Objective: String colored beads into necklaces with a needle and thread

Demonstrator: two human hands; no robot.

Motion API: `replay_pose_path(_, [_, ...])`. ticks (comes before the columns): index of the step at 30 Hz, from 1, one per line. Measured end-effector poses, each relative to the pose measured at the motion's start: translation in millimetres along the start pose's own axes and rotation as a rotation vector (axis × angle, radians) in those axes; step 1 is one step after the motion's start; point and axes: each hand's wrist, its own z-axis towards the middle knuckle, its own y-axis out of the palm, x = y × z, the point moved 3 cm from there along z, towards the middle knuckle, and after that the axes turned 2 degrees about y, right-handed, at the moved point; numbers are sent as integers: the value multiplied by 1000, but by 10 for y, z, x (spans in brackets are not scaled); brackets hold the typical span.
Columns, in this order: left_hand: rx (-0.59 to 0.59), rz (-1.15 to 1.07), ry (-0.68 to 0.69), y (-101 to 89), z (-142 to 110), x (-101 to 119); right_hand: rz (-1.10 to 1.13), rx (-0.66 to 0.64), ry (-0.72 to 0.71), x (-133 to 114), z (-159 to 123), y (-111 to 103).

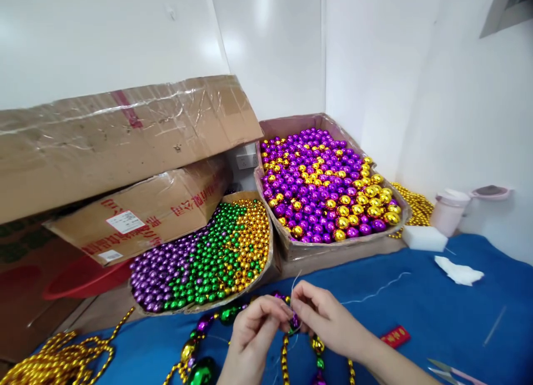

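Observation:
My left hand [257, 332] and my right hand [318, 315] meet over the blue cloth, fingertips pinched close together. Both are closed on a thin pale thread [298, 278], whose loose end sticks up above the right fingertips. Just below the fingers hangs a shiny purple bead [295, 321]. A string of purple, green and gold beads [204, 323] curves behind and left of my left hand, with a large green bead [202, 370] at the bottom. Gold bead strands [285, 358] hang below my hands. The fingertips partly hide where thread and beads join.
Behind stand a carton of purple and gold balls [405, 210] and a carton of smaller purple, green and gold beads [270, 251]. Gold bead chains [62, 360] lie left. On the right are scissors [452, 371], a red packet [395, 337], a white block [425, 238] and a lidded cup [449, 211].

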Motion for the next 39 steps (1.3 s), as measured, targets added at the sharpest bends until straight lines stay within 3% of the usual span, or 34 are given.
replay_pose_path(4, [-189, 379, 160, -39, -3, 130, -237, -81, -43, -105, -14, -147])
replay_pose_path(8, [-275, 718, 375, -32, -40, 117, -363, -177, -74, -174, -28, -209])
replay_pose_path(14, [-100, 874, 561, 13, -145, -18, -363, -228, -49, -177, -36, -215])
replay_pose_path(19, [-177, 859, 491, -1, -92, -8, -347, -179, -61, -208, -29, -194])
replay_pose_path(23, [-183, 674, 321, -44, -8, 86, -342, -179, -111, -325, -15, -245])
replay_pose_path(27, [64, 225, 2, -147, -31, 60, -265, -113, -96, -332, -53, -483])
replay_pose_path(30, [185, -175, -163, -181, -101, -62, -103, -12, 6, -149, -137, -569])
replay_pose_path(32, [200, -403, -188, -152, -118, -134, 140, 56, 85, 17, -193, -490])
replay_pose_path(36, [149, -687, -112, 1, -55, -158, 1086, 180, 170, 214, -220, -175])
replay_pose_path(37, [138, -727, -96, 42, -31, -145, 1218, 193, 166, 212, -207, -119])
replay_pose_path(39, [138, -775, -72, 99, 8, -118, 1254, 212, 144, 177, -181, -71])
